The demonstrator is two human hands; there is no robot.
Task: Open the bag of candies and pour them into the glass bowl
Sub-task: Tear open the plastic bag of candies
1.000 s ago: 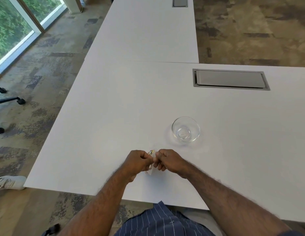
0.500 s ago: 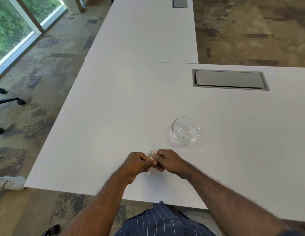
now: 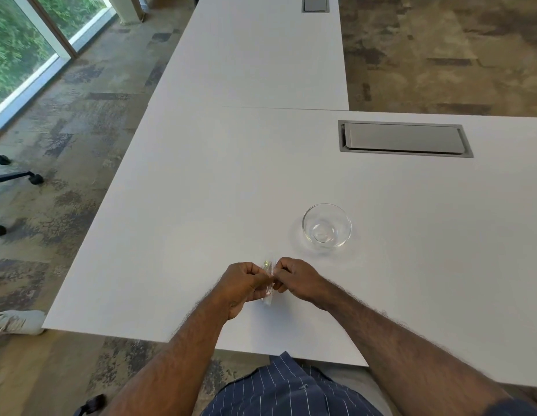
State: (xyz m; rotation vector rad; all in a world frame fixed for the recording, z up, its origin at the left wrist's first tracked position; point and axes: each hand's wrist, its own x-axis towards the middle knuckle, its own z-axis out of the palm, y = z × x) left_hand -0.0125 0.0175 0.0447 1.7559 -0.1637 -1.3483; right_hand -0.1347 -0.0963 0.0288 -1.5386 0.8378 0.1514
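Both hands working the bag of candies just above the white table, near its front edge, at roughly 7 o'clock from the glass bowl and a short way apart from it. Left hand pinching the left side of the clear bag between thumb and curled fingers; right hand pinching the opposite side in the same manner, knuckles almost touching across it.

Compared with half a second ago: bag now showing a little more between the fists, its lower end hanging below the fingers toward 6 o'clock, its top with a greenish-yellow spot peeking out at 12 o'clock. Hands hardly shifting position otherwise, still pulling against each other.

Judging from this: opening step still under way, seal being strained. Impossible to tell from this view whether the seal is giving or parted yet. Bowl standing empty, upright, untouched; pouring not yet begun. Grey hatch lying far off at 1 o'clock, not involved.
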